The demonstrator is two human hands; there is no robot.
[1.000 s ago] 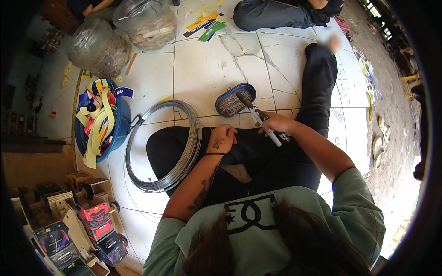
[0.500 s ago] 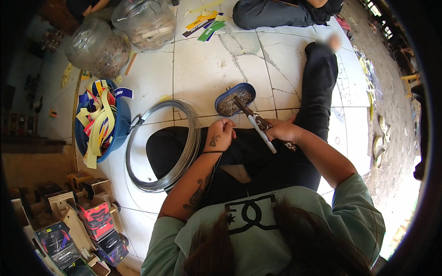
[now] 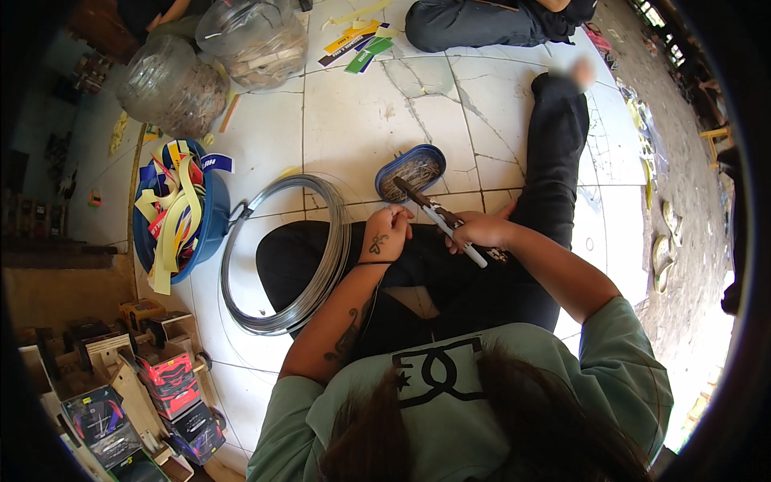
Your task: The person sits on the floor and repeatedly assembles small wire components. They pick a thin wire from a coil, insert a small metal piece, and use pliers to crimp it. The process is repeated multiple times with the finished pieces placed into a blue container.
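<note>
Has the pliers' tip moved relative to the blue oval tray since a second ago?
Yes. The pliers in the right hand swung up-left; the tip now overlaps the blue oval tray's near rim.

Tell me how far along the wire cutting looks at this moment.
Done: the blue tray on the floor already holds a pile of short wire pieces. In hand: the right hand grips the pliers, tip over the tray, while the left hand is closed beside them; any wire between them is too thin to see. Left: the wire coil around the knee looks thick.
</note>
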